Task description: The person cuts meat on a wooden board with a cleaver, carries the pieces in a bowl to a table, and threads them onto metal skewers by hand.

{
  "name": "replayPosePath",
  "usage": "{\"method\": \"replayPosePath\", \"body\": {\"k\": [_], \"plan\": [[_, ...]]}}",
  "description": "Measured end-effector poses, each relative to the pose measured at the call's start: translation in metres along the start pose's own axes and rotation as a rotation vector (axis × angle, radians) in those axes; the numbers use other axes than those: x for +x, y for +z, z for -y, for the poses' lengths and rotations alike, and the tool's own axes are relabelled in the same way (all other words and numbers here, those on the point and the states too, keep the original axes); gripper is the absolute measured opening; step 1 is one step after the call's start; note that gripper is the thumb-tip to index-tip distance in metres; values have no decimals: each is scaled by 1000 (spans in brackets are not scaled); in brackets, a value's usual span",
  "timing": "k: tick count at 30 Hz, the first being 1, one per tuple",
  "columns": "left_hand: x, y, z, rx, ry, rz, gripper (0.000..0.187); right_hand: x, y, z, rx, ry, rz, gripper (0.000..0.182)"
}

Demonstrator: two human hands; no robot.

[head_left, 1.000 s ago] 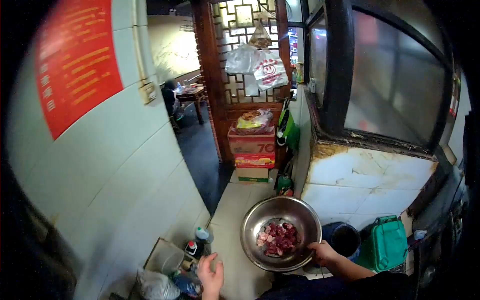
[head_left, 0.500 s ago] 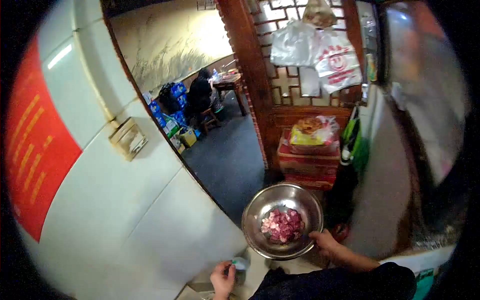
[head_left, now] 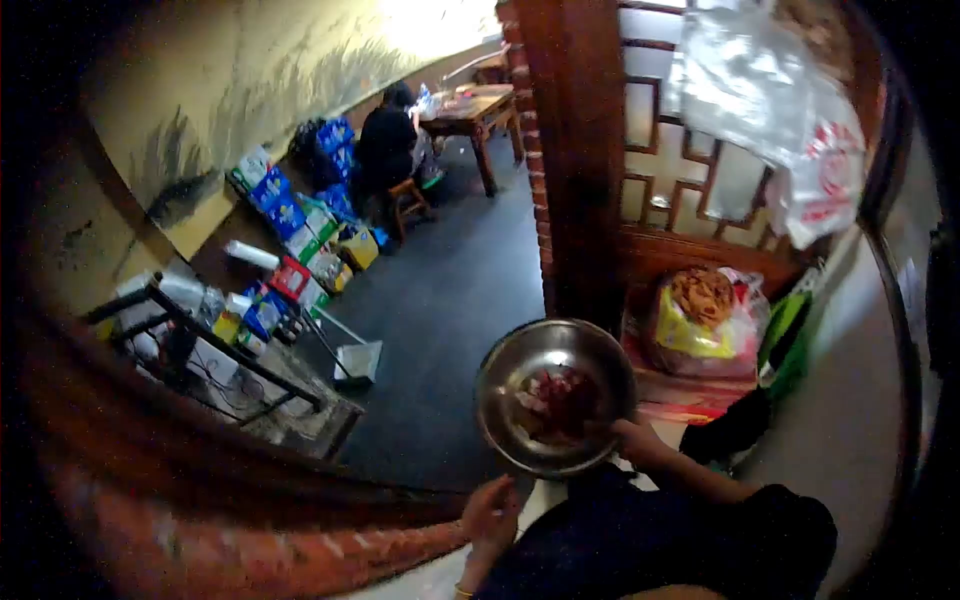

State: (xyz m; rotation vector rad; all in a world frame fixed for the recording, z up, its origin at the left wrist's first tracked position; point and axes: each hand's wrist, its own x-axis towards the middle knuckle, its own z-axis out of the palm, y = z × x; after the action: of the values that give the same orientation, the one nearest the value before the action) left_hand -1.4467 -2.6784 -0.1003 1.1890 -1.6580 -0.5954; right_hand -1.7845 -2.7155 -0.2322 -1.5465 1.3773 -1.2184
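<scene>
Metal bowl [head_left: 508, 405], one: round, wide-rimmed, held up in front of the person's dark-clad body at a doorway. Mouth faces upward, leaning somewhat toward the camera; being circular, it offers no long axis. Contents: meat pieces [head_left: 562, 400], dark red with paler bits to the left, heaped loosely in the bottom and pointing no single way.

Right hand [head_left: 640, 442]: at the bowl's near right rim, fingers closed on the edge, forearm running back toward the near right.

Left hand [head_left: 490, 512]: just beyond the near left side of the rim, fingers partly curled. Dim and blurred; how far they open, and whether they touch the bowl, cannot be told.

Surroundings. Right, beyond the bowl: bagged brown food [head_left: 703, 298] on a red box [head_left: 690, 400]; plastic bags [head_left: 745, 80] hanging against a lattice panel [head_left: 640, 125]. Far left: dark floor [head_left: 430, 300], dustpan [head_left: 358, 362], black metal frame [head_left: 232, 350], stacked cartons [head_left: 275, 200]. Farthest: seated person [head_left: 388, 145] on a stool [head_left: 408, 203], beside a wooden table [head_left: 475, 110].
</scene>
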Motion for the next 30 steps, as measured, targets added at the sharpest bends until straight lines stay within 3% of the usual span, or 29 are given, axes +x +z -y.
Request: {"method": "replayPosePath", "body": {"k": [1, 2, 4, 5, 9, 11, 12, 15, 17, 18, 21, 23, 25, 26, 29, 30], "plan": [[1, 3, 20, 34, -29, 9, 16, 23, -1, -14, -52, -11, 47, 24], [10, 1, 27, -29, -176, -88, 18, 70, 4, 26, 23, 389, 55, 24], [48, -2, 40, -151, -440, -306, 22, 148, 21, 60, 145, 825, 86, 25], [67, -7, 59, -190, -574, -394, 27, 186, 26, 67, 194, 862, 114, 26], [150, -5, 70, -112, -520, -793, 32, 333, 52, 132, 542, 852, 65, 26], [172, -17, 93, -138, -525, -847, 35, 393, 88, 126, 526, 796, -36, 27], [190, -18, 101, -128, -532, -846, 66, 421, 90, 116, 519, 733, 9, 26], [256, -18, 112, 190, -530, -783, 37, 507, 80, 83, 606, 481, 323, 23], [312, -15, 123, 163, -679, -778, 37, 544, 95, 76, 574, 451, 222, 19], [308, -26, 140, 173, -689, -775, 39, 562, 103, 73, 555, 436, 173, 17], [386, -41, 220, 141, -640, -725, 48, 623, 109, 60, 593, 544, 24, 14], [507, -54, 321, 79, -421, -599, 62, 703, 88, 75, 557, 672, -152, 12], [596, -58, 363, 97, -373, -492, 67, 732, 90, 36, 525, 607, -260, 14], [648, -54, 388, -23, -257, -455, 69, 744, 76, 11, 466, 684, -220, 21], [802, 1, 401, -263, -238, -240, 69, 772, 43, -36, 463, 505, -572, 32], [845, 19, 398, -292, -237, -217, 67, 776, 35, -48, 431, 546, -705, 31]]}}
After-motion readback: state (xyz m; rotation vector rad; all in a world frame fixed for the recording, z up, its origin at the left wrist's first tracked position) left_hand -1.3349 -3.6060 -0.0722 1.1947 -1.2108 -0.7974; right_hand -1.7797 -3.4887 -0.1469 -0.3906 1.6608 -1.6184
